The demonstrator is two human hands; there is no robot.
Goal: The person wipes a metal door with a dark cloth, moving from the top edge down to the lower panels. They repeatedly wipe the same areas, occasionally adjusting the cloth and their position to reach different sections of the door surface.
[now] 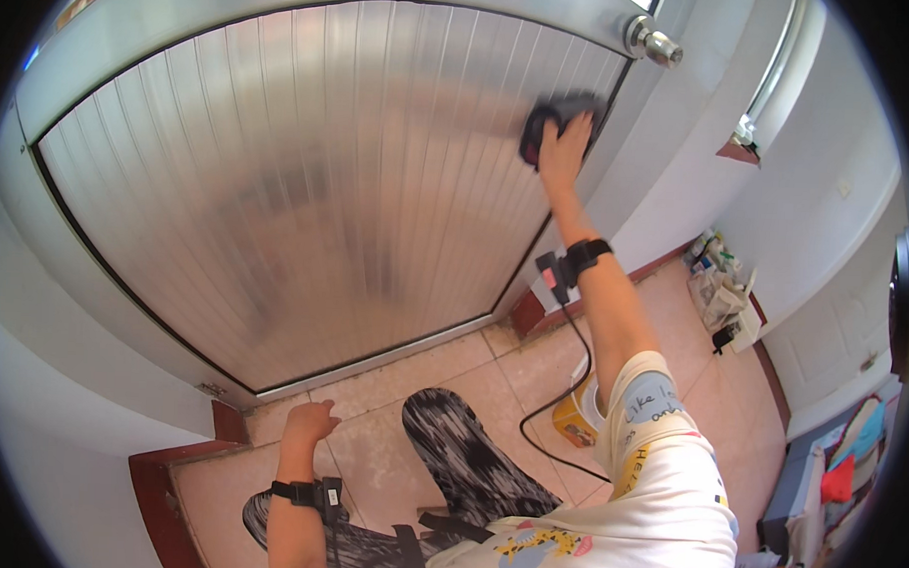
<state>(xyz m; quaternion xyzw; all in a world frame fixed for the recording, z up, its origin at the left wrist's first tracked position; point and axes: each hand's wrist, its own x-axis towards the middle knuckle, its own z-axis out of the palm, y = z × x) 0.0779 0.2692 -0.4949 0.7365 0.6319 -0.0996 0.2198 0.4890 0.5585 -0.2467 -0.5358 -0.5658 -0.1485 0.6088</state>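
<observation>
A dark cloth (544,120) lies bunched under my right hand (566,149), pressed on the door's ribbed translucent panel (338,167) close to its upper right edge. The fingers are spread over the cloth, which looks dark grey with a reddish patch. My left hand (313,420) hangs low at the left, in front of the door's bottom corner, with nothing seen in it; its fingers are partly curled. Each wrist wears a black strap with a small device, and a black cable runs from the right one. A metal door knob (654,43) is above and right of the cloth.
A yellow and white bucket (576,420) stands on the tiled floor beside my right arm, partly hidden by it. Bags and bottles (717,286) sit against the right wall. A grey box with cloths (816,477) is at the lower right. Dark red skirting edges the walls.
</observation>
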